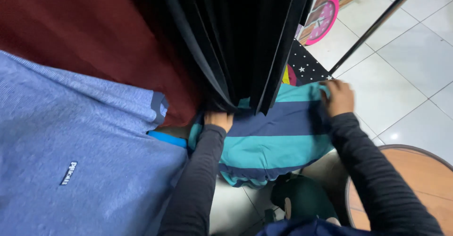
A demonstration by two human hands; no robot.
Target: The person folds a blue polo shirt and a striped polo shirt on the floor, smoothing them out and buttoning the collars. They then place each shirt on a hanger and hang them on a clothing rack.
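A teal garment with dark blue stripes (276, 144) hangs spread out below me. My left hand (218, 119) grips its upper left edge, partly tucked under black hanging clothes (238, 42). My right hand (338, 97) pinches the garment's upper right corner. Both of my arms wear dark grey long sleeves. The fingers of my left hand are mostly hidden behind the fabric.
A blue knitted garment (71, 160) fills the left, with a dark red one (89, 33) above it. A round wooden table (424, 179) edge is at lower right. A black starred cloth (304, 66), a pink clock (323, 19) and white floor tiles (406, 66) lie beyond.
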